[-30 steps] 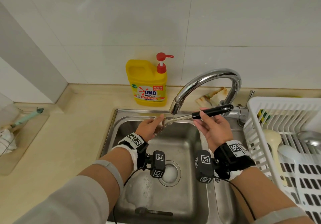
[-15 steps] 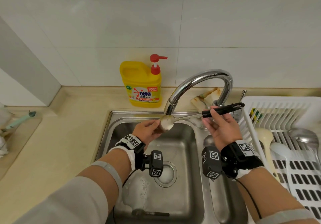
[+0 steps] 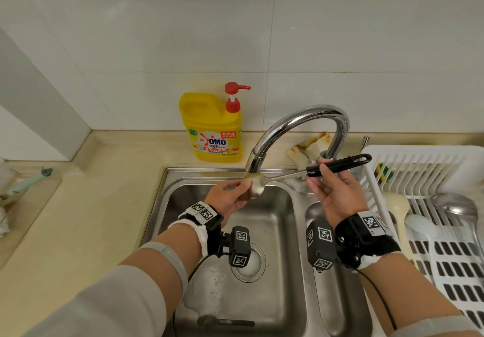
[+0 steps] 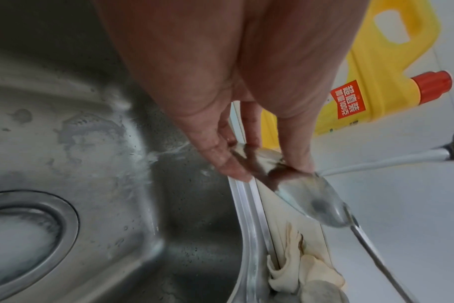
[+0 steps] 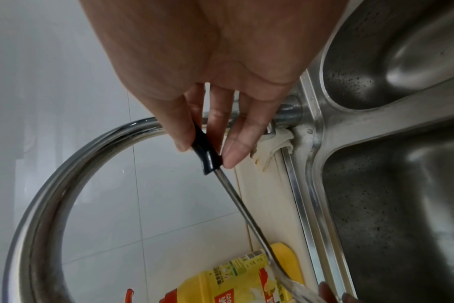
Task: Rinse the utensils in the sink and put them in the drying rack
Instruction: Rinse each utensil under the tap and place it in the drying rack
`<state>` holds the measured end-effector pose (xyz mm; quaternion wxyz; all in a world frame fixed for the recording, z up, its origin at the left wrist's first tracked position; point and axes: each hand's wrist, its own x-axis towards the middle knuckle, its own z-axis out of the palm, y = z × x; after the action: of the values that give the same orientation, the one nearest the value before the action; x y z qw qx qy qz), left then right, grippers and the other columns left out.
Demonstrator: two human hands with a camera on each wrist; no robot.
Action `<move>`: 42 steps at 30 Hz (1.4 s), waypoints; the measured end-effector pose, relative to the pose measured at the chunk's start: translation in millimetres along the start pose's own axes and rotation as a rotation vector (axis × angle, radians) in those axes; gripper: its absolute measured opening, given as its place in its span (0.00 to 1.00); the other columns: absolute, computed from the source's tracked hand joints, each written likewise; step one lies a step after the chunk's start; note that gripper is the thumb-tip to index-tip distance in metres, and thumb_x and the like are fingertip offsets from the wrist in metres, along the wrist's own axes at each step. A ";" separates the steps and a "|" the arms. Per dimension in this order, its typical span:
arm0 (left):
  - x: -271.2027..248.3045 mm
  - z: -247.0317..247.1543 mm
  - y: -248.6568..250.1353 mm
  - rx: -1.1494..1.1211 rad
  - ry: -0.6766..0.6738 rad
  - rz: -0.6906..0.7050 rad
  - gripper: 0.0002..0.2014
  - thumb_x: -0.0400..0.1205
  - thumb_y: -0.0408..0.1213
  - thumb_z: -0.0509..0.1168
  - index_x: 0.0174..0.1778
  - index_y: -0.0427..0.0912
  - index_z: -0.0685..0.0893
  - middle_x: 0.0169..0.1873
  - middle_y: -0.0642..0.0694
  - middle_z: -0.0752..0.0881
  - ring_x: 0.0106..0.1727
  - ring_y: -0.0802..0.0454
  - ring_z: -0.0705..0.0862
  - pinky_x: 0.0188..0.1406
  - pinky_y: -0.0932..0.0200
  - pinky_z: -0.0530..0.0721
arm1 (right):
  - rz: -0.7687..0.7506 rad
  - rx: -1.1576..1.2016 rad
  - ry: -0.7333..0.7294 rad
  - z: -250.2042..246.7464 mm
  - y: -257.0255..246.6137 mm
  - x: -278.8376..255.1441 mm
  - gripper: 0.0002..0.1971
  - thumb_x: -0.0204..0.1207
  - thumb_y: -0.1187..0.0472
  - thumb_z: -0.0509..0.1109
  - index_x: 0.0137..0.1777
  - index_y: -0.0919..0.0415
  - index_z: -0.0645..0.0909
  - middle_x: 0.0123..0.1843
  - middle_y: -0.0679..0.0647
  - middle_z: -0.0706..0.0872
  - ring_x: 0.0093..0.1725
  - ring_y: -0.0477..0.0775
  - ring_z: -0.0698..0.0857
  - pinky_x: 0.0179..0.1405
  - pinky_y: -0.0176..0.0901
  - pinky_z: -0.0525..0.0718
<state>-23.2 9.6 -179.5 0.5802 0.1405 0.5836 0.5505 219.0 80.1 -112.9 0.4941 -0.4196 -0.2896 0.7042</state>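
Spoon point(image 3: 255, 186) bowl partly hidden by left hand point(image 3: 226, 199) under faucet point(image 3: 298, 132).

The left hand point(image 3: 227, 197) covers part of the spoon point(image 3: 256, 185) bowl, the drying rack point(image 3: 408, 158) runs off the right edge of the head view, and a dark utensil point(image 3: 225, 321) at the sink's point(image 3: 167, 205) near edge lies half under suds.

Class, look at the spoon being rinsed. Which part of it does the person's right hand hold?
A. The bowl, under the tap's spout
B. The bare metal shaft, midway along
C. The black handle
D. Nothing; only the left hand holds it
C: the right hand pinches the spoon by its black handle, while the left hand fingers the bowl under the tap.
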 end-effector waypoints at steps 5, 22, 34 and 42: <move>-2.5 -9.1 7.7 -0.200 0.039 -0.014 0.15 0.86 0.29 0.65 0.68 0.28 0.80 0.62 0.29 0.87 0.60 0.39 0.89 0.49 0.54 0.91 | 0.036 0.077 0.072 -7.9 2.6 3.7 0.10 0.83 0.65 0.68 0.62 0.62 0.85 0.63 0.66 0.89 0.60 0.61 0.87 0.59 0.48 0.89; -13.5 10.0 20.6 -0.279 0.016 -0.005 0.15 0.83 0.28 0.68 0.67 0.34 0.81 0.57 0.36 0.88 0.45 0.49 0.92 0.40 0.56 0.91 | 0.155 0.138 0.130 -10.7 8.4 -3.5 0.16 0.83 0.65 0.68 0.68 0.70 0.81 0.60 0.69 0.89 0.56 0.64 0.91 0.54 0.50 0.91; -25.0 -49.2 32.7 -0.339 0.262 0.022 0.17 0.83 0.39 0.71 0.66 0.37 0.82 0.53 0.38 0.89 0.50 0.45 0.90 0.33 0.59 0.89 | 0.281 0.008 0.125 17.5 40.1 -5.0 0.08 0.81 0.59 0.73 0.57 0.60 0.85 0.44 0.57 0.89 0.35 0.48 0.89 0.36 0.39 0.88; -31.6 -89.1 39.6 -0.373 0.397 0.040 0.10 0.86 0.36 0.68 0.61 0.39 0.84 0.37 0.44 0.84 0.39 0.49 0.86 0.31 0.57 0.89 | 0.384 0.130 0.068 56.2 60.7 -10.0 0.07 0.83 0.62 0.69 0.54 0.66 0.83 0.47 0.62 0.91 0.45 0.57 0.93 0.41 0.45 0.92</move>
<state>-107.1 -44.5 -155.9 0.4594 -0.0679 0.5717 0.6764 143.8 50.3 -132.8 0.3862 -0.4579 -0.1412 0.7882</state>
